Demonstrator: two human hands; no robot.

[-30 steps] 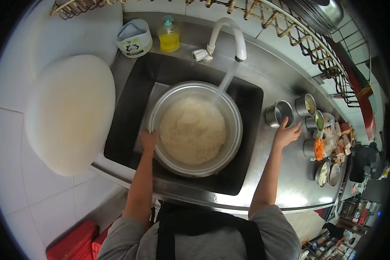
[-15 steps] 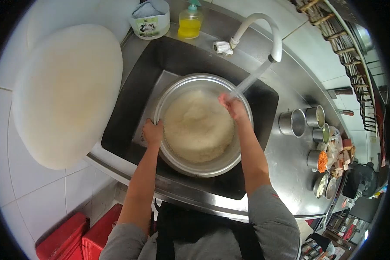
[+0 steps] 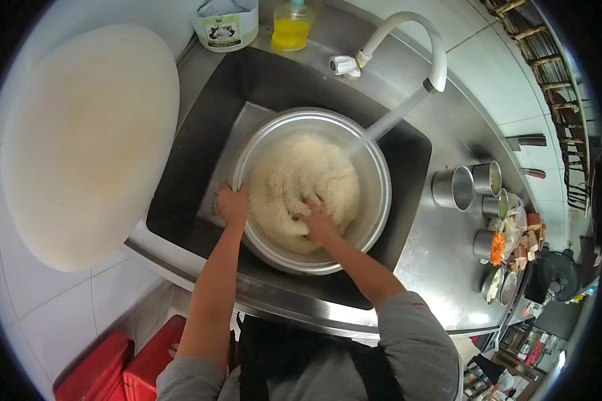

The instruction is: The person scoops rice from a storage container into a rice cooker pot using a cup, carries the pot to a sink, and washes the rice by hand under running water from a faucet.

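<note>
A large round metal pot [image 3: 383, 194] stands in the dark sink, with pale rice-like grains [image 3: 314, 160] and cloudy water inside. My left hand [image 3: 233, 204] grips the pot's left rim, its fingers wrapped round the edge. My right hand [image 3: 319, 222] is down in the grains near the middle of the pot; its fingertips are sunk in and hidden. From the white curved faucet [image 3: 438, 60] a stream of water runs into the pot's upper right side.
A large pale oval board [image 3: 93, 147] leans at the left. Behind the sink are a white tub [image 3: 225, 30] and a yellow soap bottle [image 3: 290, 30]. An upright metal cup [image 3: 453, 188], several food-filled containers and shredded orange food [image 3: 497, 248] are on the right counter.
My right hand moved from beside the metal cup to the water stream, then down into the grains, which are now furrowed. My left hand stays on the rim. The view has shifted.
</note>
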